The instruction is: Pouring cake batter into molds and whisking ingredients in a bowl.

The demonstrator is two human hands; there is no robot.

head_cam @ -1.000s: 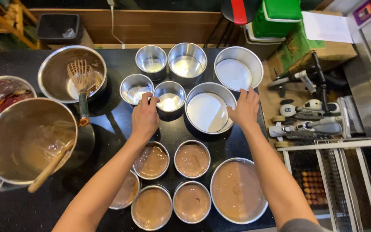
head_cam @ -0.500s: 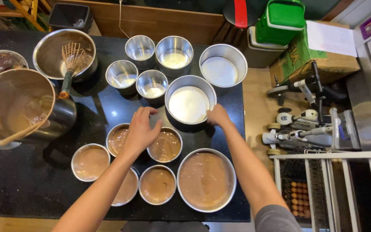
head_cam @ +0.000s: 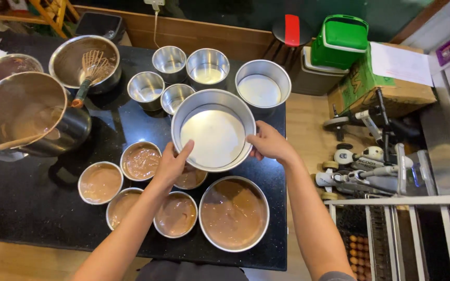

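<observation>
A person's left hand (head_cam: 170, 165) and right hand (head_cam: 269, 143) grip opposite rims of an empty round cake pan (head_cam: 213, 130), fingers curled around its edge, holding it above a black countertop (head_cam: 32, 208). Beneath and around it sit pans filled with brown batter (head_cam: 234, 213). Empty metal pans (head_cam: 263, 87) line the far edge. A big mixing bowl (head_cam: 19, 112) and a whisk (head_cam: 90, 70) stand left. A green box (head_cam: 339, 39) and cardboard carton (head_cam: 391, 83) sit right, above a wooden floor (head_cam: 308, 130).

We see two bare forearms — left hand (head_cam: 170, 165), right hand (head_cam: 269, 144) — without rings, watch or gloves; a grey sleeve edge shows at five o'clock.
</observation>
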